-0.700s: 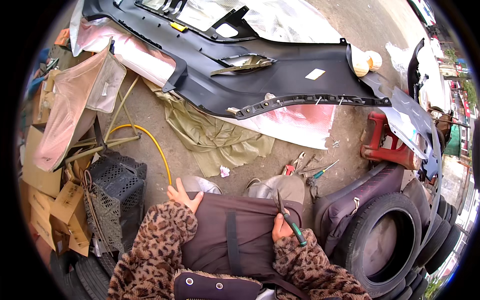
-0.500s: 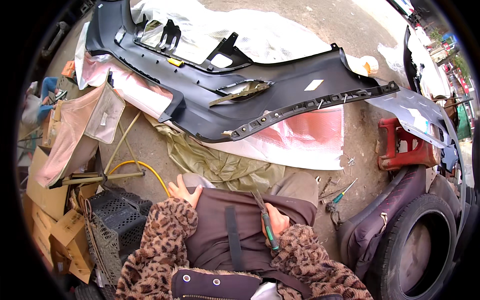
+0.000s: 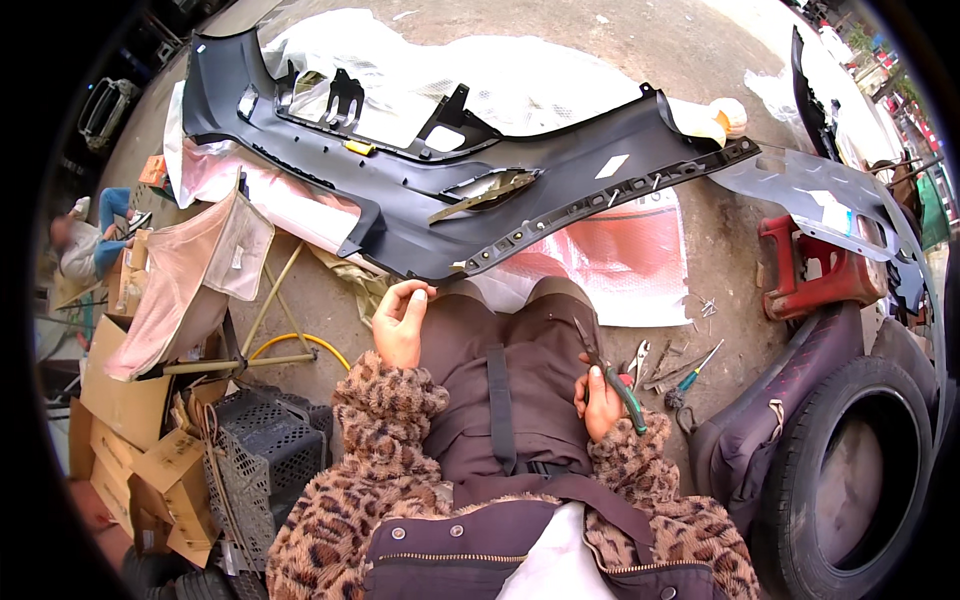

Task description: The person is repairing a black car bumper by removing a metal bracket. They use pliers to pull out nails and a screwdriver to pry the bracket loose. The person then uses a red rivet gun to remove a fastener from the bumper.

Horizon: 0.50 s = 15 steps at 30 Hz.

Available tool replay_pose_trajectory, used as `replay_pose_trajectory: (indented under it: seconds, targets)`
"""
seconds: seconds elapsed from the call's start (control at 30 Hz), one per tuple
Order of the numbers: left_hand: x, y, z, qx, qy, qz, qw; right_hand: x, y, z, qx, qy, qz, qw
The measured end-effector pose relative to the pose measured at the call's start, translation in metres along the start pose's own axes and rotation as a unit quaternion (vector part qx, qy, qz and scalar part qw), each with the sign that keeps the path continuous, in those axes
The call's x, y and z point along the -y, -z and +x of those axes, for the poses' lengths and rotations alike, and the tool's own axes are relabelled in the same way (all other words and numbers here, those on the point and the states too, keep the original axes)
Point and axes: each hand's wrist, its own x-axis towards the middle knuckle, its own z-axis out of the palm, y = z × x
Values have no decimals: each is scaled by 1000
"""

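Note:
A large dark grey car bumper cover [image 3: 320,180] lies inner side up across the ground in front of me. My left hand [image 3: 400,325] is raised at its near edge, fingers curled toward the thumb. Whether the fingertips touch the edge or hold something small, I cannot tell. My right hand [image 3: 600,402] is closed around green-handled pliers [image 3: 608,372] above my right thigh, their narrow jaws pointing up and away from me. Dark brown cloth [image 3: 460,370] covers my lap.
Pliers [image 3: 638,358], a screwdriver [image 3: 700,368] and several screws [image 3: 708,306] lie on the ground at right. Beyond are a red stool [image 3: 820,280], a seat cushion [image 3: 770,400] and a tyre [image 3: 780,520]. Left are a folding chair [image 3: 185,290], a black crate [image 3: 265,440], cardboard boxes [image 3: 175,480] and a seated person [image 3: 95,240].
My left hand has left my lap and risen to the bumper's near edge, its fingers curling. My right hand has shifted right with the pliers. The head view has moved, showing more of my lap.

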Motion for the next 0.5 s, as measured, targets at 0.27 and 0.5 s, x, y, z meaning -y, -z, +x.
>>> replay_pose_trajectory:
  seconds: [0.27,0.5]
  targets:
    - [-52,-98,158,322,95,30,941,60,3,60,-125,67,-1,990]
    - [-27,-213,204,578,11,82,812,128,1,46,-288,68,-5,955]
